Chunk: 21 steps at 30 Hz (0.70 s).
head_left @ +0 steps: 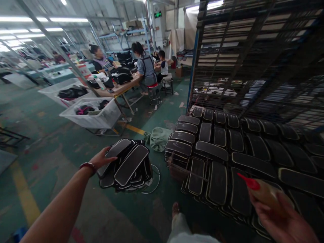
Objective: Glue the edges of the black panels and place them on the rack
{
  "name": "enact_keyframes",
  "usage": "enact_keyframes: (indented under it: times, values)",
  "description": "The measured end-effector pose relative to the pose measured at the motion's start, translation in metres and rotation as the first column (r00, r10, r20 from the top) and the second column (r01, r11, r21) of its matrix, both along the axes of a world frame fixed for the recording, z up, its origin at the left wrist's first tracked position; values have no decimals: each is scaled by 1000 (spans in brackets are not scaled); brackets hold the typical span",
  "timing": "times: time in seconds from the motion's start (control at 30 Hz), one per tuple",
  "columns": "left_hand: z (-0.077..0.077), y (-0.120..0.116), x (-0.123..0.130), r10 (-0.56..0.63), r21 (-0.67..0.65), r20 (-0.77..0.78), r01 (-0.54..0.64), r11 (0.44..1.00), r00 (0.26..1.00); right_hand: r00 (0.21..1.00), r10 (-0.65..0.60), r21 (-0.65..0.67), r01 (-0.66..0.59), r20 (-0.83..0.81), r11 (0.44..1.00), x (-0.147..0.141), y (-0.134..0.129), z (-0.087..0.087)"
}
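Note:
My left hand (103, 158) reaches out over a pile of black pieces with pale edges. Its fingers and thumb grip the side of a long, rounded black panel (118, 150) at the top; the fingers beneath are hidden. Beside that one, another black panel (132, 165) lies slanted on the same pile. My right hand (275, 209) is closed around a squeeze bottle (272, 197) of yellowish-brown contents. Its red nozzle (250, 182) points up and left, above rows of stacked black panels (217, 182).
A metal rack (194, 74) rises behind the stacked panels. A green cloth bundle (159, 138) lies on the floor. White bins (101, 116) stand at a worktable (121, 89), where several people (146, 67) sit. My foot (175, 208) is between the pile and the stacks.

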<state>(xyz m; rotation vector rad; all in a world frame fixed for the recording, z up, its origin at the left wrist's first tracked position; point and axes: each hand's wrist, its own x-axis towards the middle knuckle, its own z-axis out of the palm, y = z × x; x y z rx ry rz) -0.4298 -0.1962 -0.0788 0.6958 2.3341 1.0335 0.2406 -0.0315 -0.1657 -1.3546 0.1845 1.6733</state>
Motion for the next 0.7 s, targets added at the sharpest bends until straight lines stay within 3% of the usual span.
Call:
enact_keyframes:
  times: [0.3,0.5,0.7]
  values:
    - [-3,2,-18,-63,-92,-104,53,994,993,998,14,138,-21,54,990,-27,-8,-11]
    - [-6,-3,-21,-163,-159,-162,138,978,973,1000,-31,79,31,-3,996,-36,-7,-7]
    - [3,-8,-13,-204,-165,-202,172,971,958,998,-27,66,31,-53,997,-40,-10,-2]
